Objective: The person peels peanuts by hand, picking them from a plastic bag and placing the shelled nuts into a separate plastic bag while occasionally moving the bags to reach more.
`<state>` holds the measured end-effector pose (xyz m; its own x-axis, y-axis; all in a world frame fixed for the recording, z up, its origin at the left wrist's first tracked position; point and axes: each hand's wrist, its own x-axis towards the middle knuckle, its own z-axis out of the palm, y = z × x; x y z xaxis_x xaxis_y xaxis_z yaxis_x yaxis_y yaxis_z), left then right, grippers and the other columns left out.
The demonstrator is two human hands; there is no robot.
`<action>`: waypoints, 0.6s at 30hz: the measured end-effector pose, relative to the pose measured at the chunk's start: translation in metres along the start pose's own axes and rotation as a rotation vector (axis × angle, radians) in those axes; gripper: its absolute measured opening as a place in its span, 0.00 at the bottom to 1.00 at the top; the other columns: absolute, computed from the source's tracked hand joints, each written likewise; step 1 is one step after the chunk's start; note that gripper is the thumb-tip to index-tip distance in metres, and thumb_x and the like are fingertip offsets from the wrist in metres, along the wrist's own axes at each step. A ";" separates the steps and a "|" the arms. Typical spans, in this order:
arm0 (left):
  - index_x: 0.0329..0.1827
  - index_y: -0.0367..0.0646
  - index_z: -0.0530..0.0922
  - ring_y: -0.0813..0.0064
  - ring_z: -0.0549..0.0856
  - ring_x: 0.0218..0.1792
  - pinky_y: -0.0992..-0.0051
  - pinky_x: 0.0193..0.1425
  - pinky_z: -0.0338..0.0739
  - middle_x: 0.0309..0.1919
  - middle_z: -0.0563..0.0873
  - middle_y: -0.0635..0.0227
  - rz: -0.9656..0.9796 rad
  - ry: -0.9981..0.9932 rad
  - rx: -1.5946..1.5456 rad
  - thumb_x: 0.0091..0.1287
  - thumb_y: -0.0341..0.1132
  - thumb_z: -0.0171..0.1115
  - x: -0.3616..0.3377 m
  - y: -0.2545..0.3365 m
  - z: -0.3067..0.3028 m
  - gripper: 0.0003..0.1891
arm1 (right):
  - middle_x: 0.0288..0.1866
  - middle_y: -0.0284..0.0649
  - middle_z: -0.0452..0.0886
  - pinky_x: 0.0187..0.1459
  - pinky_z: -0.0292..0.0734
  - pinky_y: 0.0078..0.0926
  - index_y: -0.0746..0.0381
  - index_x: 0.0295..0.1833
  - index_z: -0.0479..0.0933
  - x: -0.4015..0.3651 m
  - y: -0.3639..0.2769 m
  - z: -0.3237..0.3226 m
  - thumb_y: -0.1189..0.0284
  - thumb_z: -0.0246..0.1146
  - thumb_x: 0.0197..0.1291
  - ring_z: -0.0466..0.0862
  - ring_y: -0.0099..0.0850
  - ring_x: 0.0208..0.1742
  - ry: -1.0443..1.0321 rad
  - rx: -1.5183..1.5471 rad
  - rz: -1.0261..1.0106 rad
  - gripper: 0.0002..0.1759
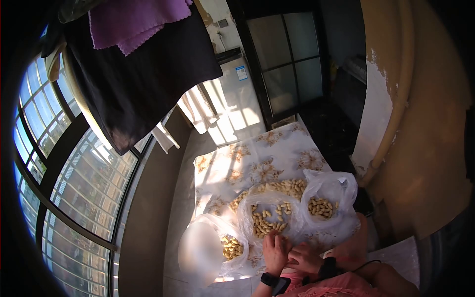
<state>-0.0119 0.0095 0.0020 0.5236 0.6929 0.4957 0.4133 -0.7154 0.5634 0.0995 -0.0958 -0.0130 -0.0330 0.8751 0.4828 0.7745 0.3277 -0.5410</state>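
Left hand (274, 250) and right hand (305, 258) touch; I cannot tell their grip. Peanut bag (269, 218) just beyond them

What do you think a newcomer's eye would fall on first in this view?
Probably the sunlit floral cloth on the floor, with peanuts heaped loose and in clear plastic bags at its near end. Then the dark garment hanging at upper left beside the curved window. At bottom centre, the left hand and right hand meet close together beside the middle bag.

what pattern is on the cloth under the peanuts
White cloth with brownish-orange flower prints, clearest in the head view beyond the peanuts.
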 end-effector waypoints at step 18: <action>0.42 0.39 0.74 0.53 0.85 0.40 0.63 0.44 0.79 0.41 0.85 0.56 -0.056 0.255 -0.258 0.58 0.24 0.70 -0.010 -0.006 -0.004 0.13 | 0.29 0.35 0.78 0.30 0.73 0.23 0.62 0.42 0.73 0.027 0.004 -0.030 0.65 0.65 0.69 0.78 0.24 0.28 0.101 0.586 0.551 0.12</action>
<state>-0.0228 0.0071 -0.0033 0.2890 0.7540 0.5899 0.2174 -0.6518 0.7265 0.1205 -0.0816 0.0189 0.3359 0.9379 0.0864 0.2051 0.0167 -0.9786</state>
